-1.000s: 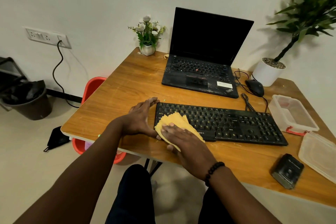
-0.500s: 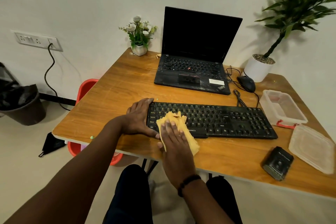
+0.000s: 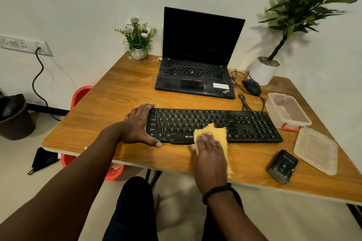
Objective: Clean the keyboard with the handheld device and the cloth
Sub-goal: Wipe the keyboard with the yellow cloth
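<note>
wiping the keyboard [image 3: 215, 125] at the table's [image 3: 98, 109] near edge, the right hand [image 3: 209, 154] presses the yellow cloth [image 3: 219, 133] flat-fingered over the space bar. the left hand [image 3: 137, 125] braces the keyboard's left end, fingers relaxed. best to sweep evenly rightward, keeping that brace firm.

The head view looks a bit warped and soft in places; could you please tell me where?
Head view: wide-angle bending curves the wooden table's near edge; the tall green potted plant at top right is blurred; the black external keyboard and black laptop stay fairly sharp.
</note>
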A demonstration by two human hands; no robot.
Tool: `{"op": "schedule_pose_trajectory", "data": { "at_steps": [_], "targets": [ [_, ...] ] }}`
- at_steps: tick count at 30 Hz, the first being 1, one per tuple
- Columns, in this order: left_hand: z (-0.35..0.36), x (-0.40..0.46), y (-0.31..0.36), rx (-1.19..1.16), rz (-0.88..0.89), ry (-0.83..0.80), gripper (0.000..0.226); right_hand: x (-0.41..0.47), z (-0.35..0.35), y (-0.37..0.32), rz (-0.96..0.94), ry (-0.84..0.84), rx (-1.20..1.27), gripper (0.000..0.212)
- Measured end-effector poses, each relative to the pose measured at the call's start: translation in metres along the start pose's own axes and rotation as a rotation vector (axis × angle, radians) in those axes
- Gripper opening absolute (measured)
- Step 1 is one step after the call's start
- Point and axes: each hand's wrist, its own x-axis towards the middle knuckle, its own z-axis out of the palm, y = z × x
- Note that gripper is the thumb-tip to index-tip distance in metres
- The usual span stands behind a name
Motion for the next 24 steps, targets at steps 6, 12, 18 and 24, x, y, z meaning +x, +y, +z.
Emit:
{"op": "schedule_pose_trajectory", "data": {
  "at_steps": [6,12,18,24],
  "targets": [
    [-0.004,-0.001,-0.003,0.017,-0.005,-0.016,0.152,-0.008,0.0,-0.013,-0.201,-0.033,0.006,0.039],
    [0.0,0.001,0.001,0.012,-0.013,-0.017,0.155,0.002,-0.016,-0.009,0.066,-0.236,-0.046,0.046],
    [-0.002,-0.002,0.005,0.02,-0.024,-0.011,0.156,0.014,-0.06,-0.022,0.44,-0.137,0.914,0.027],
    [-0.001,-0.01,0.011,-0.082,-0.012,0.07,0.132,0.023,-0.082,0.051,1.086,-0.023,1.71,0.022]
  ]
}}
